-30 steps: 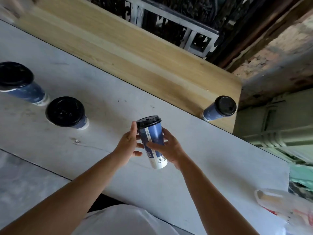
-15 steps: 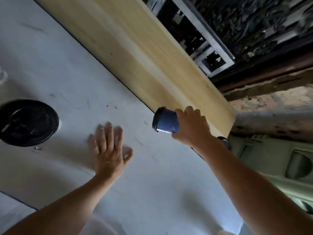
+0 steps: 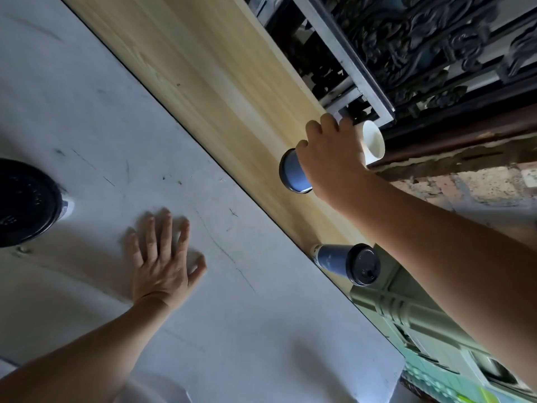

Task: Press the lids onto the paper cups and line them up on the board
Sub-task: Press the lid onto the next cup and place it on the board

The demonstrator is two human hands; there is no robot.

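My right hand (image 3: 331,158) is shut on a blue paper cup (image 3: 295,173) over the pale wooden board (image 3: 209,71), near its right end. My fingers cover most of the cup, so only its blue wall and a dark rim show. A lidded blue cup (image 3: 345,264) stands at the board's right end, just below my forearm. Behind my fingers an open cup with a white inside (image 3: 373,142) shows at the board's far edge. My left hand (image 3: 164,257) lies flat and open on the grey table (image 3: 87,112). Another black-lidded cup (image 3: 24,203) stands at the far left.
A dark carved metal railing (image 3: 421,39) runs behind the board. To the right, past the table's edge, lie a green moulded panel (image 3: 406,315) and a rough brick wall (image 3: 479,184). The board's left stretch shows bare wood.
My right hand carried the blue cup from in front of me, across the table and out over the board. My left hand let go of it and settled flat on the table.
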